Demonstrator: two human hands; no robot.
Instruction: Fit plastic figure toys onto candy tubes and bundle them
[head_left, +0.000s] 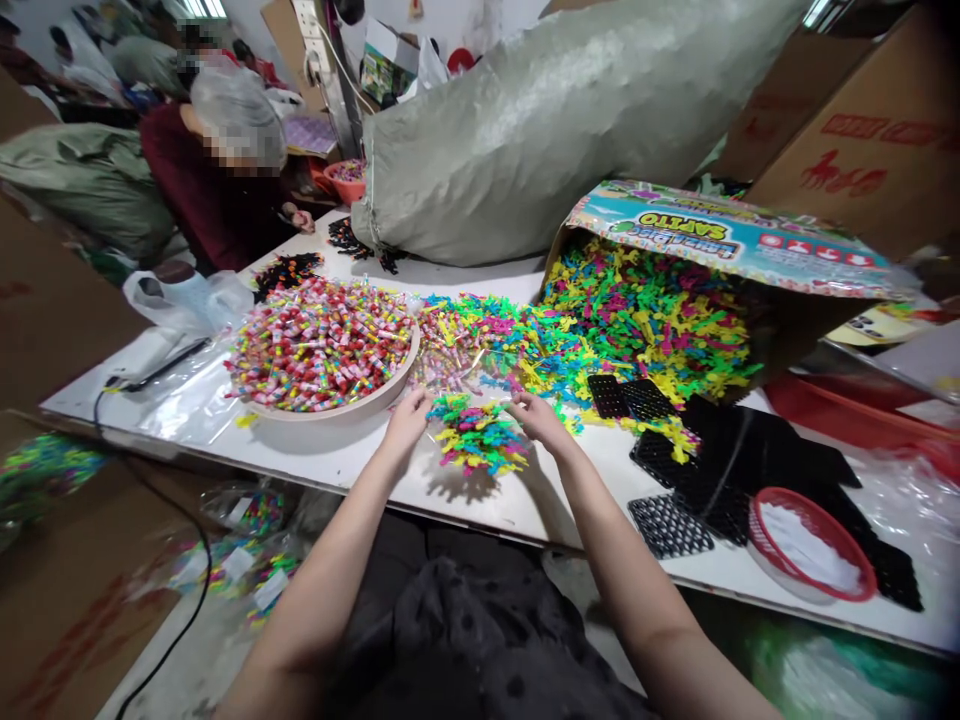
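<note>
Toys [478,437], a small heap of bright plastic pieces, lie on the white bench [480,500] directly between both hands, just in front of the larger toy pile [637,320] spilling from the tipped box [731,240]. Left hand [407,420] is loosely cupped, fingers curled against the heap's left edge; right hand [538,418] is partly open, fingertips touching its upper right edge. Candy bowl [326,345] sits just left of the left hand, and black trays [667,525] lie right of the right hand.
</note>
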